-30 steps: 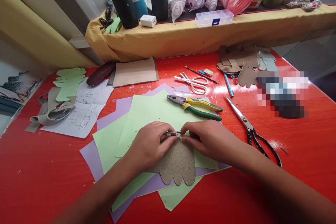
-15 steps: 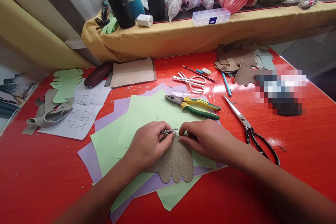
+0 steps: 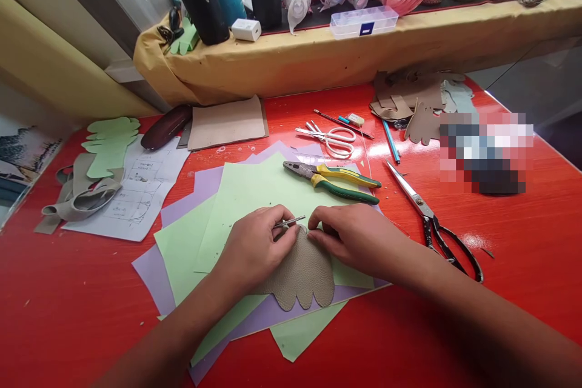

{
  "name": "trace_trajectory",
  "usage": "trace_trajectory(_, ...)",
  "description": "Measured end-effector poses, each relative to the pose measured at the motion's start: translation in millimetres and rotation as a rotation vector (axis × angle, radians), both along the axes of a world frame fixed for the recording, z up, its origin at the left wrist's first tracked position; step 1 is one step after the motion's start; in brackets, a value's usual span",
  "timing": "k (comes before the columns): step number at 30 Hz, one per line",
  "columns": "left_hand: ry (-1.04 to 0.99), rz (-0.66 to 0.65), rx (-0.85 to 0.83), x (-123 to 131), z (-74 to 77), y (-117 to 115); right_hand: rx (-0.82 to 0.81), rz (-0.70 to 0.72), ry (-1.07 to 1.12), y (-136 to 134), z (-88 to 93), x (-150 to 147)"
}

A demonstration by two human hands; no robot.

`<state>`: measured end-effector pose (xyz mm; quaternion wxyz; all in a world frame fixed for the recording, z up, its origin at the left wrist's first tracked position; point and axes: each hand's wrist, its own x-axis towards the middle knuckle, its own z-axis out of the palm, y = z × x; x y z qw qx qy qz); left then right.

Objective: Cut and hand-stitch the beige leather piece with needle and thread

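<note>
A grey-brown leather piece (image 3: 302,276) with a scalloped lower edge lies on overlapping green and lilac paper sheets (image 3: 248,194) on the red table (image 3: 68,309). My left hand (image 3: 254,248) rests on the leather's left side, its fingers pinched round a thin metal tool (image 3: 291,222) that points right and slightly up. My right hand (image 3: 359,236) presses its fingertips together on the top edge of the leather, just right of the tool's tip.
Yellow-and-green pliers (image 3: 334,180) lie just beyond my hands. Black-handled shears (image 3: 431,221) lie to the right, white scissors (image 3: 334,138) and pens behind. Leather cut-outs (image 3: 409,100) sit at back right, green templates and a drawing sheet (image 3: 131,185) at left. A cloth-covered shelf (image 3: 364,51) holds jars.
The metal tool's tip has lifted and tilted upward in my left hand. My right fingertips stay on the leather's top edge. The view has shifted slightly.
</note>
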<state>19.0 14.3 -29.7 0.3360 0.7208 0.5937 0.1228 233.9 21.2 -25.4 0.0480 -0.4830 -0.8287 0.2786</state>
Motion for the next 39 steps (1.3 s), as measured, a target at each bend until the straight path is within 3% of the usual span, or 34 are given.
trace_trajectory(32,0.02,-0.054,0.021,0.0,-0.4,1.6,-0.03,-0.044,0.05,2.0,1.4,-3.7)
trace_trajectory(39,-0.066,-0.068,-0.068,-6.9,4.7,5.0,-0.019,-0.04,0.037,0.9,-0.2,-6.4)
